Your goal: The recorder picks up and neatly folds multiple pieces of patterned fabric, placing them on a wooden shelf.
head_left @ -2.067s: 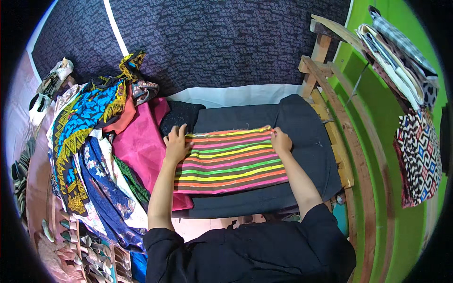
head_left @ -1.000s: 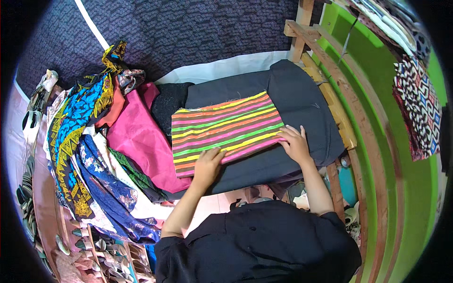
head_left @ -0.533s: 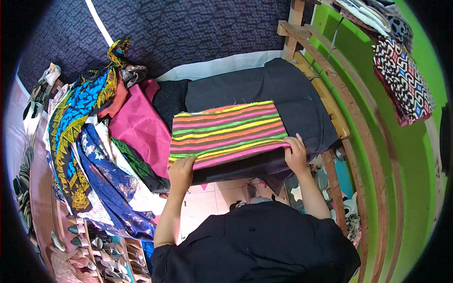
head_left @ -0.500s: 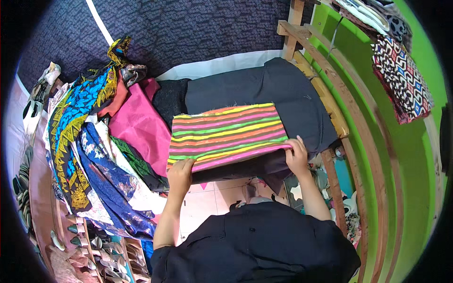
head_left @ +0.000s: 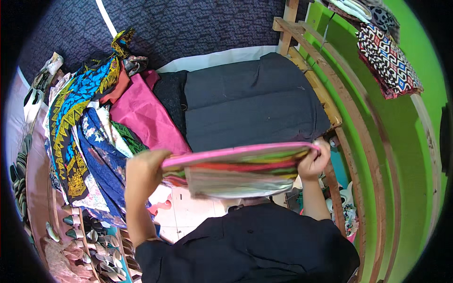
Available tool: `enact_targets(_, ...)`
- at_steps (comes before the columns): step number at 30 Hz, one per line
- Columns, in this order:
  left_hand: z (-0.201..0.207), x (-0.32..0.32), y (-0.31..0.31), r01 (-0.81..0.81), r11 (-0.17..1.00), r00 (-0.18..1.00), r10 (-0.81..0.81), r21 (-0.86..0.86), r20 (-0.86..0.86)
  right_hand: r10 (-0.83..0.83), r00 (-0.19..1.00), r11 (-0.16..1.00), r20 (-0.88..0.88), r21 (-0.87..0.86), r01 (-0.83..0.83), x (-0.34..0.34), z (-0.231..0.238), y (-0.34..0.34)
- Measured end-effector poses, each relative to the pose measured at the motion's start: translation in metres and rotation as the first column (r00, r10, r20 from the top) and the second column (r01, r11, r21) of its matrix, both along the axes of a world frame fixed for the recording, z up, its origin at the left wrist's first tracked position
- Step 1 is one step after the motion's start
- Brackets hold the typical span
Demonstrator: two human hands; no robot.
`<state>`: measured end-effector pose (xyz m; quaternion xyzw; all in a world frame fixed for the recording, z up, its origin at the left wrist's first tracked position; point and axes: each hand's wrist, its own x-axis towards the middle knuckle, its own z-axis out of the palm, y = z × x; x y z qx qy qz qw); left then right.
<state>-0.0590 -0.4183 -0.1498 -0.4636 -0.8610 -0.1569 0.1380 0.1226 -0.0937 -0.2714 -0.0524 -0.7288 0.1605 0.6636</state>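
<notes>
A striped cloth (head_left: pixel 240 167) hangs stretched between my hands, lifted off the table in front of my body. Its pink edge runs along the top, with green, red and pale folds below, partly smeared by motion. My left hand (head_left: pixel 146 172) is closed around the cloth's left corner. At the opposite corner my right hand (head_left: pixel 315 161) grips the edge, fingers curled over it. Beyond the cloth, a black cloth (head_left: pixel 250 101) covers the table.
Left on the table lies a heap of fabrics: a magenta cloth (head_left: pixel 146 113), a blue and yellow patterned cloth (head_left: pixel 85 94) and a navy floral one (head_left: pixel 106 165). A wooden rack (head_left: pixel 349 94) stands right, with a folded patterned cloth (head_left: pixel 389 61) above. Several shoes (head_left: pixel 106 254) sit lower left.
The striped cloth has been raised off the black cloth and drawn toward my body, now hanging with its underside showing. Both hands moved up with it; the left also shifted left.
</notes>
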Motion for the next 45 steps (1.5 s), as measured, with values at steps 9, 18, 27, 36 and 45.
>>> enact_targets(9, -0.029, -0.152, 0.094, 0.252, 0.927, 0.732, 0.004, -0.277, 0.681, 0.07, 0.837, 0.975, 0.543, -0.216, 0.059, -0.111, 0.012, 0.086)
enact_targets(18, -0.157, -0.128, 0.208, 0.012, 1.0, 1.0, -0.012, 0.027, -0.005, -0.113, 0.606, 0.992, 0.788, 0.053, 0.116, -0.181, -0.018, 0.058)
enact_targets(27, -0.204, -0.099, 0.203, -0.099, 0.995, 0.98, 0.094, 0.022, 0.173, 0.053, 0.313, 0.996, 0.948, -0.071, 0.048, -0.167, -0.086, 0.046)
enact_targets(36, -0.172, -0.168, 0.149, -0.321, 0.946, 0.94, 0.325, 0.055, -0.1, -0.024, 0.322, 0.999, 0.946, 0.014, 0.032, -0.148, -0.081, 0.067)
enact_targets(45, -0.182, -0.167, 0.112, 0.074, 0.997, 0.99, -0.074, 0.008, 0.122, 0.143, 0.175, 0.987, 0.974, -0.153, 0.05, -0.12, -0.076, 0.11)
